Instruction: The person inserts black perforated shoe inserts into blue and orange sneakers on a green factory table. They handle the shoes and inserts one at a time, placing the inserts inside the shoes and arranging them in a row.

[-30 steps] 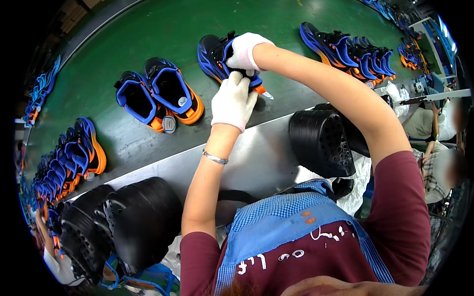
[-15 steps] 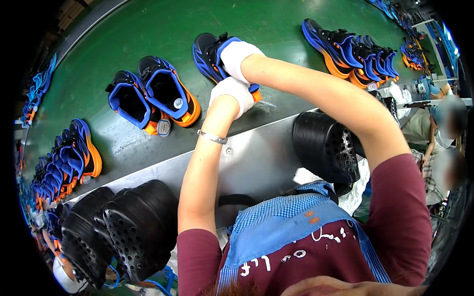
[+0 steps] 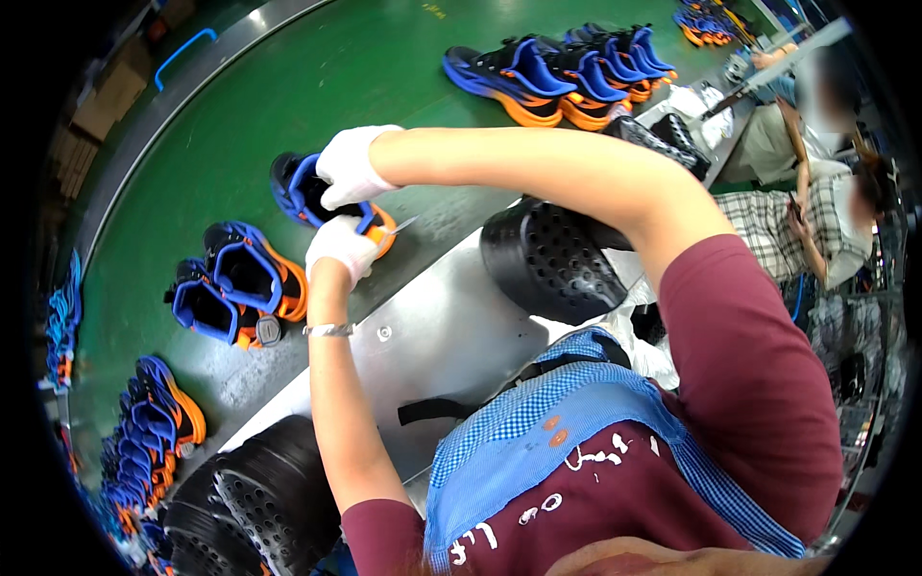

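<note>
A black and blue sneaker with an orange heel lies on the green work surface in front of me. My right hand, in a white glove, reaches over its far side with the fingers curled at the collar and into the opening. On the near side, my left hand, also gloved, grips the shoe by its heel end. A thin whitish strip sticks out beside the heel; I cannot make out what it is. Left of my hands stands a pair of like sneakers, with a round grey tag at the heel.
A row of sneakers stands at the far right, another row at the near left. Black perforated moulds sit along the metal edge, with more moulds at lower left. Two people are at the right.
The view has swung, so the table's contents appear shifted. My right hand has opened up sight of the shoe's collar, and more of the orange heel shows beside my left hand.
</note>
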Demonstrator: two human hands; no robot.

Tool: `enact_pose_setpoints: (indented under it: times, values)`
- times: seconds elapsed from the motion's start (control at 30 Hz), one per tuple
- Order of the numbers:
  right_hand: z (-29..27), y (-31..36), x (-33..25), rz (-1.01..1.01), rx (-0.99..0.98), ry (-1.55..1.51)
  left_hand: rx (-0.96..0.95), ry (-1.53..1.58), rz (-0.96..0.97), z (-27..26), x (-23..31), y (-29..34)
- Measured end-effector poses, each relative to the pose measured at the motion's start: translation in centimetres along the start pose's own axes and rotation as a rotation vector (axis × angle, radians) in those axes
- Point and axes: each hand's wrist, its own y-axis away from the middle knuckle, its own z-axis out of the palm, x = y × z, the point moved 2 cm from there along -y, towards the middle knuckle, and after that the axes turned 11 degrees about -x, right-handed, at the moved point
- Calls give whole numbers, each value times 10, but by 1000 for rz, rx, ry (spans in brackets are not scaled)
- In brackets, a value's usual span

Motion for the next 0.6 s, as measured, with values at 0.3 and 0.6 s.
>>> enact_pose_setpoints:
  times: [0.3, 0.6]
  values:
    - [-21, 304, 168, 402, 628, 98, 400, -403, 60, -11, -33, 18]
    - [88, 422, 261, 616, 935, -109, 357, -518, 547, -10, 145, 27]
